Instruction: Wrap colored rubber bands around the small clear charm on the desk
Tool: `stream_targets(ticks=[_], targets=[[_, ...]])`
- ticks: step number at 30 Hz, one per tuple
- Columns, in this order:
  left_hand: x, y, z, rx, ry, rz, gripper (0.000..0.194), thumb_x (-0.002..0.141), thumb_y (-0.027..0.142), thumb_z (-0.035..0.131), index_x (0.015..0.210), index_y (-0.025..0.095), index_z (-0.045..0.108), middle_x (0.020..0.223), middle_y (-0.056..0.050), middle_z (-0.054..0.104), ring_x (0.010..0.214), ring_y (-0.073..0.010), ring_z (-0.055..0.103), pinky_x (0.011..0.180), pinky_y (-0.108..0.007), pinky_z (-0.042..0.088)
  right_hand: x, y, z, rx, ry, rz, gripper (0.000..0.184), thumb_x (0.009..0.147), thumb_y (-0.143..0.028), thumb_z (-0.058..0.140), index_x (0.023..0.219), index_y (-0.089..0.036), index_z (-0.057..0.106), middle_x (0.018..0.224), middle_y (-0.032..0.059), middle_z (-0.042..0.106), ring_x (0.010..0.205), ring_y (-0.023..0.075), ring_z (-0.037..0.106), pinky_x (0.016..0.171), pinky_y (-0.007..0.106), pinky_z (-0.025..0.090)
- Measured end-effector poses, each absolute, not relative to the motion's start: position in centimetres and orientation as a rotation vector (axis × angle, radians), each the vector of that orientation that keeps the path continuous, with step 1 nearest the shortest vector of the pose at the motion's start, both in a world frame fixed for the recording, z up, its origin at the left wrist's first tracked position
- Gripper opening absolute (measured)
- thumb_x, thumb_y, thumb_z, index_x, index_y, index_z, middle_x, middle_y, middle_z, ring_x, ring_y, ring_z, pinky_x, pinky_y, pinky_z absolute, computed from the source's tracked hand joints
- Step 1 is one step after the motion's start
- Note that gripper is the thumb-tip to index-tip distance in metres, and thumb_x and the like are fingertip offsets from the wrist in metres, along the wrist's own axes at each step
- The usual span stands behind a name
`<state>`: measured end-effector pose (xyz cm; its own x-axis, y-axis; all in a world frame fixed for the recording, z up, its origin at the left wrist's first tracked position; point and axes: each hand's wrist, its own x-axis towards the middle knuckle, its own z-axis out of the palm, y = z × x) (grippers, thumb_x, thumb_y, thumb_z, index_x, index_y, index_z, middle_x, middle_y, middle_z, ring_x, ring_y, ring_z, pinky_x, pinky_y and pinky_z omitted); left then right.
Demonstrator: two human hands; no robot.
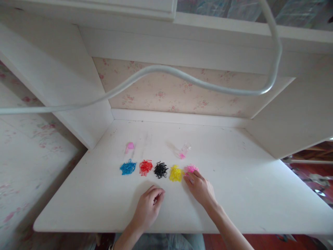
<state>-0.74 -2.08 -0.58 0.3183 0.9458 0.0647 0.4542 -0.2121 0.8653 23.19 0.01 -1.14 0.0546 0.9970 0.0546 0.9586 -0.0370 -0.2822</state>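
Note:
Five small piles of rubber bands lie in a row on the white desk: blue (128, 167), red (146, 167), black (161, 170), yellow (176, 173) and pink (191, 168). My right hand (201, 189) has its fingers bent together at the near side of the pink pile, fingertips pinching pink bands and partly covering them. Resting on the desk in front of the black pile is my left hand (149, 206), its fingers curled in; whatever they may hold is hidden. Behind the yellow pile a small clear container (186, 149) lies tipped, with pink bands (182, 156) at its mouth.
A pink cap-like piece (130, 146) lies behind the blue pile. The desk (104, 201) is bounded by side panels and a back wall with floral paper (161, 95). A thick white cable (161, 68) crosses the view above, below an overhead cabinet (125, 8).

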Motion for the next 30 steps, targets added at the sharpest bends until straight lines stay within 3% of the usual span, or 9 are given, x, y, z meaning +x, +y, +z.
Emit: stream_targets(ticks=[9,15,20,30], targets=[[-0.7,-2.1,-1.1,1.817,1.223,0.797,0.026,0.093,0.033,0.043,0.091,0.020,0.066,0.084,-0.004,0.062,0.075,-0.0136,0.057,0.068,-0.023,0.045,23.5,-0.3,-1.6,-2.130,-1.982,0.163,0.030,0.095,-0.035,0.034,0.098,-0.031,0.064,0.099,-0.0012,0.064,0.067,0.0123,0.061,0.051,0.023,0.033],[-0.7,-2.1,-0.9,1.805,1.225,0.782,0.025,0.093,0.031,0.043,0.094,0.021,0.066,0.084,-0.003,0.062,0.074,-0.0128,0.056,0.067,-0.022,0.044,24.2,-0.4,-1.0,-1.973,-1.805,0.256,0.034,0.094,-0.039,0.035,0.097,-0.027,0.067,0.094,0.0018,0.064,0.069,0.0114,0.059,0.058,0.022,0.038],[-0.7,-2.0,-0.7,1.817,1.225,0.756,0.027,0.093,0.032,0.042,0.094,0.021,0.066,0.082,-0.002,0.061,0.072,-0.0122,0.056,0.064,-0.021,0.043,25.2,1.3,1.9,-1.797,-1.506,0.433,0.036,0.088,-0.048,0.046,0.089,-0.021,0.070,0.076,0.0018,0.061,0.059,0.0102,0.051,0.058,0.023,0.039],[-0.9,-2.2,-0.5,1.862,1.252,0.759,0.027,0.093,0.031,0.040,0.090,0.021,0.065,0.079,-0.002,0.060,0.070,-0.0116,0.055,0.062,-0.020,0.042,24.4,7.7,6.4,-1.601,-1.160,0.554,0.048,0.073,-0.060,0.058,0.091,-0.019,0.072,0.077,0.0036,0.065,0.064,0.0130,0.052,0.056,0.025,0.038]])
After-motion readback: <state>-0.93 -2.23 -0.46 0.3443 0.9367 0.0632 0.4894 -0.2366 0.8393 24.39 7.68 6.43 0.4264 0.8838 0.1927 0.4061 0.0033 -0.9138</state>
